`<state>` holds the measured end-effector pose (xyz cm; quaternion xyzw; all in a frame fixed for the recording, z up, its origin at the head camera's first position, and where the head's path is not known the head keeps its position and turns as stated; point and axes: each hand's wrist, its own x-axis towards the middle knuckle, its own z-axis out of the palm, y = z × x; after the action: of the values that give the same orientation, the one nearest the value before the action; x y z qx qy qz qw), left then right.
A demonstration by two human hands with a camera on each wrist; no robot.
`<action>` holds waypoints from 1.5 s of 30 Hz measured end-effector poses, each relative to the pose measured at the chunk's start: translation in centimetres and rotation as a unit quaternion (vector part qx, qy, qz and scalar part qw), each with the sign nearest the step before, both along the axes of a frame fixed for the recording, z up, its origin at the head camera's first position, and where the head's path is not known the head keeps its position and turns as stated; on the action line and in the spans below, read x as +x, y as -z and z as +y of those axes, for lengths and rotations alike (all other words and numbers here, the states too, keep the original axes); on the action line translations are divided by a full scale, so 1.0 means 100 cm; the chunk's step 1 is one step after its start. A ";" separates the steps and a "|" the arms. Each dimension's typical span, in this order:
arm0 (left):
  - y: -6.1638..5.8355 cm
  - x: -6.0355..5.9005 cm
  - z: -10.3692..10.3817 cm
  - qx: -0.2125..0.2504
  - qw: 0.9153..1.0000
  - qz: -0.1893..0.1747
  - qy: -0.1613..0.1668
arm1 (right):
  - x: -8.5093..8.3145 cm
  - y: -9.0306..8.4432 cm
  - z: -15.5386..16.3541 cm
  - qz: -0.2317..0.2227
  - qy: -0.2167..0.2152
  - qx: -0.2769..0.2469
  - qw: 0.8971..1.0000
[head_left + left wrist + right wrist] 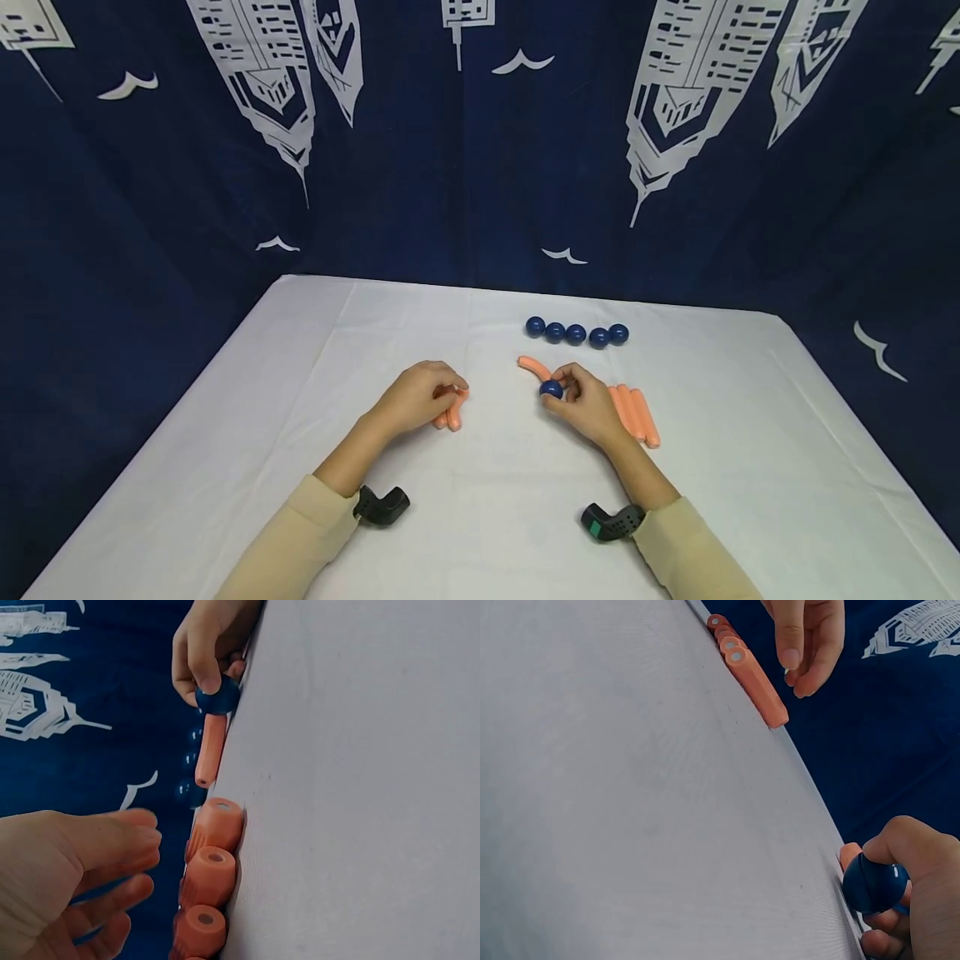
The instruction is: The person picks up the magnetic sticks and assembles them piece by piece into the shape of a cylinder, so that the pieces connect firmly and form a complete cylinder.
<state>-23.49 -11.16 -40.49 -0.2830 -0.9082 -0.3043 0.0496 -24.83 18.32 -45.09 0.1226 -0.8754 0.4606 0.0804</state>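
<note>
A: Where is the dark blue ball (551,388) at this moment?

B: In the right hand (588,407), pinched between thumb and fingertips, so that grip is clenched on the ball. It sits just above the white counter (495,500), touching or almost touching the near end of a lone orange tube (534,367).

A: Which way does that tube run?

B: Its long axis slants away and to the left from the ball, lying flat on the counter. The ball is at its nearer end, so ball and tube end line up closely; I cannot tell whether they are actually joined.

A: And the left hand (417,397)?

B: It rests knuckles-up on the counter, fingers curled over a small bunch of orange tubes (452,411) and touching them. The left wrist view shows the fingers loosely bent beside the tube ends rather than wrapped tight, so I'd call that grip released.

A: Which hand is nearer the lone tube?

B: The right, clearly; the left is well apart.

A: Anything else nearby?

B: A row of five blue balls (575,333) lies beyond the right hand, and three more orange tubes (636,414) lie side by side just right of it.
</note>
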 end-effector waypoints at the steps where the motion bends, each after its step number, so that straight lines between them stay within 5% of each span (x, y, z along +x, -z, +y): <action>1: 0.000 0.000 0.000 -0.005 1.000 0.004 0.012 | 0.000 0.000 0.001 0.000 0.001 0.002 1.000; 7: 0.004 -0.002 0.000 -0.032 0.998 0.013 0.056 | -0.001 0.003 0.003 -0.005 0.001 0.007 1.000; 15: 0.007 -0.001 -0.002 -0.058 0.997 -0.019 0.054 | -0.002 0.003 0.001 -0.005 -0.002 0.000 1.000; 27: 0.018 0.000 0.009 -0.087 0.992 0.062 0.068 | -0.002 0.003 0.002 -0.002 0.002 0.004 1.000; 45: 0.019 0.015 0.037 -0.085 0.989 0.069 0.098 | -0.001 0.002 0.002 0.010 -0.002 0.002 1.000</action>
<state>-22.00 -7.47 -42.38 -0.3939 -0.8931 -0.2095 0.0576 -24.96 18.55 -45.29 0.1291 -0.8755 0.4573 0.0881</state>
